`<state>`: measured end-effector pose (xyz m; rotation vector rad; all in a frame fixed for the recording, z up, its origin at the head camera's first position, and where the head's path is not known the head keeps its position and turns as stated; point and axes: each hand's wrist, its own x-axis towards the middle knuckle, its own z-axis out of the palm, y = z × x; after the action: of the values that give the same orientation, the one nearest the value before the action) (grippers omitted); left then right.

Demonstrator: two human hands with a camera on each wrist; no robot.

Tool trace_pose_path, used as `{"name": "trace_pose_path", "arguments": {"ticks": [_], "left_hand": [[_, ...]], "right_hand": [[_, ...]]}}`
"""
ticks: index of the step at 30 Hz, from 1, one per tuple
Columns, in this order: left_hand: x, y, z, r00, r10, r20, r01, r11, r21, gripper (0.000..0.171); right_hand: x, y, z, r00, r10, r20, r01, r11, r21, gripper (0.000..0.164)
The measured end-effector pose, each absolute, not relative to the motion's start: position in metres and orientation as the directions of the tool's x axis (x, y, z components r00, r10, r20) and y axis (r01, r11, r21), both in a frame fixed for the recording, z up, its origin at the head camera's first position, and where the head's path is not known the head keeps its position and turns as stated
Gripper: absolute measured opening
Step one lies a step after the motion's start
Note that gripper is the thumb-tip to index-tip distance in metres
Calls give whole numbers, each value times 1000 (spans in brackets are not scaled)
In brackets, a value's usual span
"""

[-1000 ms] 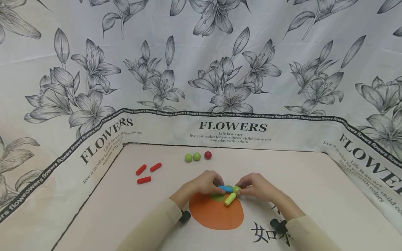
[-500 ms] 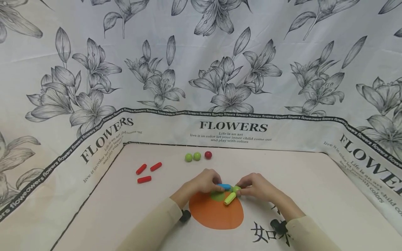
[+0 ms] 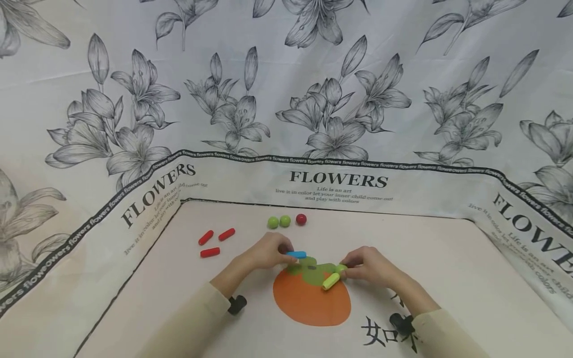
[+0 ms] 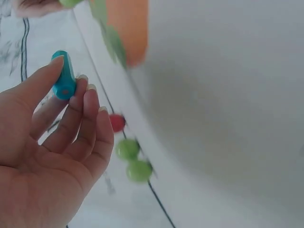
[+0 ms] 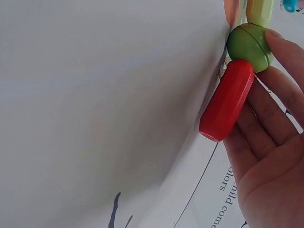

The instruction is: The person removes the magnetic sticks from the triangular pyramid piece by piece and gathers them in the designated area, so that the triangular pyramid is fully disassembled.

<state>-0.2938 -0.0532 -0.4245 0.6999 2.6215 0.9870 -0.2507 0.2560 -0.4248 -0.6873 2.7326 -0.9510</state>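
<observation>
My left hand [image 3: 267, 250] pinches a short blue stick [image 4: 65, 76] between thumb and forefinger, its other fingers loosely bent below. The stick is apart from the green ball [image 5: 248, 46], which my right hand [image 3: 371, 266] pinches between thumb and fingers. A yellow stick [image 3: 331, 281] and a ribbed red stick [image 5: 228, 99] join that ball, pointing to different sides. The red stick is hidden behind the right hand in the head view. Both hands are over the printed orange fruit [image 3: 311, 308] on the cloth or beside it.
Two loose green balls [image 3: 279, 221] and a dark red ball [image 3: 301, 219] lie at the back of the table. Several red sticks [image 3: 210, 252] lie at the left. A flower-printed cloth [image 3: 335, 124] rises behind and around the tabletop.
The blue stick has come away from the green ball and moved left with my left hand. My right hand stays nearly in place with the ball. The head view has shifted slightly.
</observation>
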Motion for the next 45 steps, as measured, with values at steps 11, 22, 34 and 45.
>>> {"name": "trace_pose_path", "arguments": {"ticks": [11,22,34,45], "left_hand": [[-281,-143,-414,-914,406,16,312,676,667,13],[-273,-244,-419,-956,285,72,262,713,651,16],[-275,-306,-434,-989,136,-50,82,812,578,24],[-280,-309,-441,-983,171,-70,107,836,538,26]], "right_hand": [[-250,255,-425,-883,-470,-16,-361,699,-617,17],[-252,255,-423,-884,-467,-14,-358,697,-622,18],[-252,256,-426,-880,-476,-11,-363,687,-630,19],[-253,252,-427,-888,-459,-18,-356,712,-605,11]]}}
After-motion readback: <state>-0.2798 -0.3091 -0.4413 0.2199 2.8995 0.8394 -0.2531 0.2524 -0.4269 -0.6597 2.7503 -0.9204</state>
